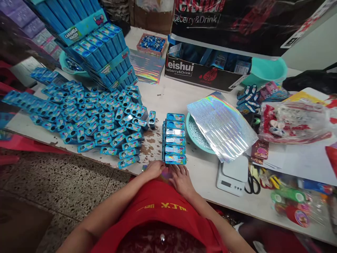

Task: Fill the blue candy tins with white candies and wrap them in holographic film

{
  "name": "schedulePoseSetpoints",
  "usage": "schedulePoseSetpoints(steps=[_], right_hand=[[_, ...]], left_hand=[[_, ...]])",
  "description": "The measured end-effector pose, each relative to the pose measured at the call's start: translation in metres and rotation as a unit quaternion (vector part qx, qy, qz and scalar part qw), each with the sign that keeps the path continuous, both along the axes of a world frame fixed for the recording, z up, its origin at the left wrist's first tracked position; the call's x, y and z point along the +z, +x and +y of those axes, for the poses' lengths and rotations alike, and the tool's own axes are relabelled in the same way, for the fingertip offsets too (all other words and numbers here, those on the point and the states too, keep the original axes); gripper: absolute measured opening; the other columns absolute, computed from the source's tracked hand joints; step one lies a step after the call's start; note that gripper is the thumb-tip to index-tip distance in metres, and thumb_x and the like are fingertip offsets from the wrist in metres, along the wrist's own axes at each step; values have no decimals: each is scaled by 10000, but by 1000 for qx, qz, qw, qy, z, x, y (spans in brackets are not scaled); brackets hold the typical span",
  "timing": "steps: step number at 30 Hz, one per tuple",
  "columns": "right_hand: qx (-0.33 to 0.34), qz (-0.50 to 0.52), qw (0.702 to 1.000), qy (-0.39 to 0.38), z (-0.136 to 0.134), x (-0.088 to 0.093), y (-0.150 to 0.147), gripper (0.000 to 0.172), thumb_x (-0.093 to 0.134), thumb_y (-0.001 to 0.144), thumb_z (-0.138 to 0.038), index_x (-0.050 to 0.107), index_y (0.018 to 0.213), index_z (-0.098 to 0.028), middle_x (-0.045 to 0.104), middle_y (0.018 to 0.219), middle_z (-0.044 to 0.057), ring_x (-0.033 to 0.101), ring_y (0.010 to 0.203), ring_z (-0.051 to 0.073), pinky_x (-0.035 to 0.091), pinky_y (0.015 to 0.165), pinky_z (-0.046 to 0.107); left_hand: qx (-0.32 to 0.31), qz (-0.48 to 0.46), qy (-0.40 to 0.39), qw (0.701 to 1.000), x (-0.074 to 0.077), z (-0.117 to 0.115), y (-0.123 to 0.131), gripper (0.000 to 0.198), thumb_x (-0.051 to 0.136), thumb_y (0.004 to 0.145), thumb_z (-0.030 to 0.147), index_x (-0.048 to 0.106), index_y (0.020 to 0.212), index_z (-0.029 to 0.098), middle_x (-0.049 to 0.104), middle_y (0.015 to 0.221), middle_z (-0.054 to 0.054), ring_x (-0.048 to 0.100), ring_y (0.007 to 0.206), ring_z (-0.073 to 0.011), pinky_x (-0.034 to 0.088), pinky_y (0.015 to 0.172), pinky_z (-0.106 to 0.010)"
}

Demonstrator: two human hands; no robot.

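Observation:
Both my hands rest at the near edge of the white table, just in front of a neat row of blue candy boxes. My left hand has its fingers curled around a small shiny piece that I cannot make out. My right hand lies beside it, fingers together and pressed down on the same small piece. To the left, a large heap of loose small blue boxes covers the table.
A stacked tower of blue display cartons stands at back left. A teal bowl of white pellets sits under holographic sheets. A white scale, scissors, a black cardboard box and bagged items fill the right.

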State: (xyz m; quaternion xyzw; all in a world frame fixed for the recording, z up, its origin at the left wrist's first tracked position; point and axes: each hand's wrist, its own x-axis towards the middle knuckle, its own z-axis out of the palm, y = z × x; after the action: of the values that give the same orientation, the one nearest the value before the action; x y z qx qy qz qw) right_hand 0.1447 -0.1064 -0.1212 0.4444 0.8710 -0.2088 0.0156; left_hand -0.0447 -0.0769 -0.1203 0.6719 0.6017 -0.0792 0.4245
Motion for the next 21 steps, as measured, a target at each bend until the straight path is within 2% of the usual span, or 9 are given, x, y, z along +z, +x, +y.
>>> schedulePoseSetpoints(steps=[3, 6, 8, 10, 12, 14, 17, 19, 21], right_hand=[[22, 10, 1000, -7, -2, -3, 9, 417, 564, 841, -256, 522, 1256, -238, 496, 1351, 99, 403, 1252, 308, 344, 993, 494], [7, 44, 999, -13, -3, -1, 13, 262, 604, 815, -245, 615, 1076, -225, 523, 1312, 100, 406, 1247, 300, 396, 946, 458], [-7, 53, 998, -19, -3, 3, 12, 124, 622, 800, -217, 634, 923, -210, 603, 1178, 103, 488, 1147, 286, 432, 881, 417], [-23, 47, 998, -33, -1, 11, 10, 21, 601, 807, -187, 614, 805, -204, 664, 950, 85, 573, 955, 253, 452, 787, 369], [-39, 53, 996, -55, 1, 25, 9, 96, 557, 828, -175, 584, 742, -208, 654, 779, 53, 589, 793, 219, 444, 709, 330], [-59, 87, 991, -87, 5, 45, 11, 124, 531, 842, -192, 562, 724, -213, 640, 735, 36, 582, 724, 198, 434, 670, 306], [-104, 159, 971, -145, 13, 86, 16, 109, 533, 845, -243, 545, 740, -218, 626, 730, 23, 576, 691, 181, 435, 634, 284], [-117, 201, 956, -179, 20, 115, 18, 121, 535, 851, -275, 539, 744, -219, 612, 719, 15, 570, 676, 170, 435, 620, 272], [-111, 227, 947, -199, 28, 141, 18, 146, 527, 864, -295, 537, 740, -219, 599, 711, 8, 562, 667, 158, 430, 617, 261]], left_hand=[[15, 12, -10, 1000, -4, 2, 1, 312, 399, 856, 321, 675, 935, 201, 698, 992, -86, 631, 945, -236, 443, 766, -290], [24, 17, -14, 999, -7, 2, 2, 313, 414, 848, 339, 673, 968, 209, 696, 1018, -84, 631, 963, -242, 448, 772, -295], [26, 21, -13, 999, -8, 2, 4, 316, 417, 849, 346, 677, 965, 209, 699, 1003, -87, 633, 960, -246, 449, 776, -299], [27, 27, -9, 999, -10, 2, 6, 324, 412, 857, 352, 683, 952, 201, 701, 982, -97, 634, 953, -253, 450, 785, -308], [27, 30, 0, 999, -10, 0, 7, 328, 401, 869, 343, 680, 953, 192, 695, 983, -105, 630, 953, -259, 448, 802, -325], [26, 34, 12, 999, -5, -3, 6, 328, 380, 884, 310, 672, 959, 181, 681, 1008, -115, 612, 981, -265, 435, 839, -351], [25, 11, 67, 997, 18, -13, -6, 313, 360, 892, 244, 658, 949, 166, 653, 1040, -127, 566, 1037, -263, 401, 904, -380], [54, -63, 122, 989, 46, -21, -18, 309, 350, 901, 241, 652, 915, 178, 654, 994, -104, 569, 990, -226, 412, 895, -352], [121, -165, 160, 966, 79, -28, -27, 293, 366, 907, 302, 642, 912, 206, 660, 947, -65, 585, 927, -184, 439, 861, -306]])
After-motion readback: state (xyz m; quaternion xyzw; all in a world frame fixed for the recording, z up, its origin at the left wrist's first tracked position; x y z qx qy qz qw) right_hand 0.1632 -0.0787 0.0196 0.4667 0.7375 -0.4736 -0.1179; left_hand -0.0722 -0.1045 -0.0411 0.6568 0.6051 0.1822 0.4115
